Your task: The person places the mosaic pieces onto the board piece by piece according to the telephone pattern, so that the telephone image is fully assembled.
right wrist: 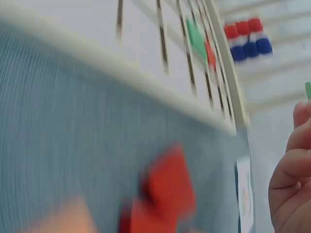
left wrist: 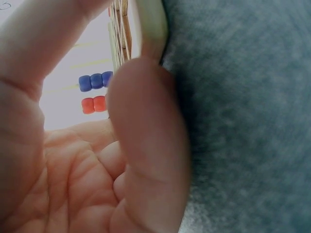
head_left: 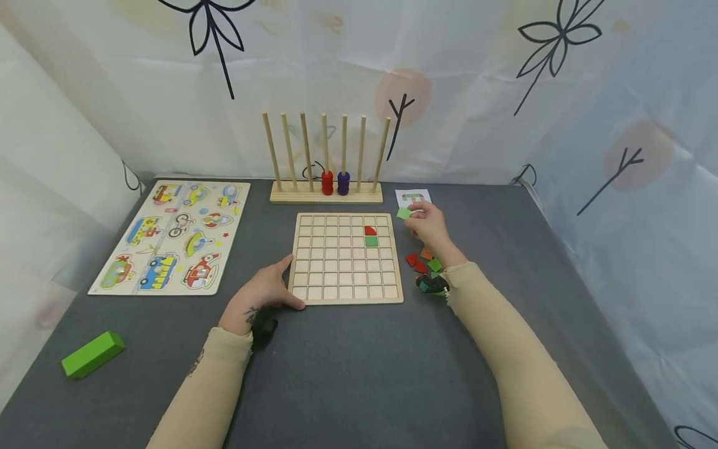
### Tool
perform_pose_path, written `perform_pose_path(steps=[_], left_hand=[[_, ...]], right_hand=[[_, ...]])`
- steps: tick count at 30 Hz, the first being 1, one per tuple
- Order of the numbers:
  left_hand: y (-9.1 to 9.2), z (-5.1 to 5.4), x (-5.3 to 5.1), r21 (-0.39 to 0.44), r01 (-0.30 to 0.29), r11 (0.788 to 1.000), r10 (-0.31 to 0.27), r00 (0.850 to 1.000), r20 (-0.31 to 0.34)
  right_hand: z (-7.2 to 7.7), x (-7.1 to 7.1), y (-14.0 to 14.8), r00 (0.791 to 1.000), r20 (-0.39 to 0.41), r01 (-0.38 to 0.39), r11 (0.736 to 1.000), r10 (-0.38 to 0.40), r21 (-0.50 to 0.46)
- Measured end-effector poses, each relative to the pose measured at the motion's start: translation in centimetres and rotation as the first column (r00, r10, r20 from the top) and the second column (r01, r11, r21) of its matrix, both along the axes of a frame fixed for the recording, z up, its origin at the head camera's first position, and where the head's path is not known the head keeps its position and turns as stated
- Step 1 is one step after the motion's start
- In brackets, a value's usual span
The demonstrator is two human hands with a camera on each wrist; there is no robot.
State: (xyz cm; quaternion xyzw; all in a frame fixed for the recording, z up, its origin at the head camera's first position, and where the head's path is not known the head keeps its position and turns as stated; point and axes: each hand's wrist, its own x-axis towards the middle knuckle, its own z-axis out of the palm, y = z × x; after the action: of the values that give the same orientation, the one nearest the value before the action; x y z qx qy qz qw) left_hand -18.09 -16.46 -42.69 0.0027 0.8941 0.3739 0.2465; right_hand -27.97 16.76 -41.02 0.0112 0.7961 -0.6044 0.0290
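Observation:
A wooden grid board (head_left: pixel 348 259) lies on the dark table, with a red piece (head_left: pixel 370 231) above a green square (head_left: pixel 371 241) in its upper right part. My left hand (head_left: pixel 260 290) holds the board's near left corner, index finger along the left edge and thumb at the front edge; in the left wrist view the thumb (left wrist: pixel 146 131) meets the rim. Over by the small pattern card (head_left: pixel 412 196), my right hand (head_left: pixel 430 229) pinches a light green piece (head_left: pixel 403 213), whose tip (right wrist: pixel 308 90) shows in the right wrist view.
Loose red (head_left: pixel 412 259), orange (head_left: pixel 426 254) and green (head_left: pixel 434 265) pieces lie right of the board. Behind it stands a peg rack (head_left: pixel 325 194) with red and blue beads. A vehicle puzzle (head_left: pixel 174 237) and a green block (head_left: pixel 93 355) are at the left.

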Motion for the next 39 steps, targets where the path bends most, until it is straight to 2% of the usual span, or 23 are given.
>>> perform_pose_path(steps=[3, 7, 11, 16, 24, 32, 36, 38, 39], left_hand=[[0.0, 0.0, 0.0, -0.005, -0.002, 1.000, 0.002, 1.000, -0.003], [0.1, 0.0, 0.1, -0.007, -0.003, 1.000, 0.003, 1.000, -0.009], [0.2, 0.1, 0.2, -0.008, -0.005, 1.000, 0.005, 1.000, -0.009], [0.1, 0.1, 0.2, -0.008, -0.014, 1.000, 0.014, 1.000, -0.005], [0.1, 0.0, 0.2, 0.004, -0.023, 1.000, 0.023, 1.000, -0.011], [0.2, -0.2, 0.0, -0.012, -0.021, 1.000, 0.021, 1.000, -0.006], [0.2, -0.1, 0.1, -0.011, -0.023, 1.000, 0.023, 1.000, -0.004], [0.1, -0.1, 0.1, -0.011, -0.030, 0.999, 0.030, 1.000, -0.003], [0.1, -0.1, 0.1, -0.009, -0.028, 1.000, 0.028, 1.000, -0.006]], right_hand=[[0.0, -0.3, -2.2, 0.999, 0.022, -0.037, 0.998, 0.038, -0.043], [-0.4, -0.7, -4.5, 0.994, 0.041, -0.105, 0.995, 0.105, -0.002], [-0.8, -1.1, -5.9, 0.987, 0.074, -0.154, 0.979, 0.145, 0.137], [-0.9, -1.3, -6.8, 0.979, 0.110, -0.196, 0.934, 0.170, 0.300], [-0.7, -1.1, -7.5, 0.975, 0.128, -0.220, 0.887, 0.183, 0.406], [-1.1, -1.3, -8.0, 0.980, 0.134, -0.196, 0.848, 0.149, 0.493], [-1.1, -1.3, -8.3, 0.978, 0.137, -0.207, 0.814, 0.158, 0.542], [-1.0, -1.3, -8.4, 0.978, 0.133, -0.207, 0.808, 0.160, 0.552], [-0.9, -1.2, -8.5, 0.978, 0.132, -0.206, 0.813, 0.159, 0.545]])
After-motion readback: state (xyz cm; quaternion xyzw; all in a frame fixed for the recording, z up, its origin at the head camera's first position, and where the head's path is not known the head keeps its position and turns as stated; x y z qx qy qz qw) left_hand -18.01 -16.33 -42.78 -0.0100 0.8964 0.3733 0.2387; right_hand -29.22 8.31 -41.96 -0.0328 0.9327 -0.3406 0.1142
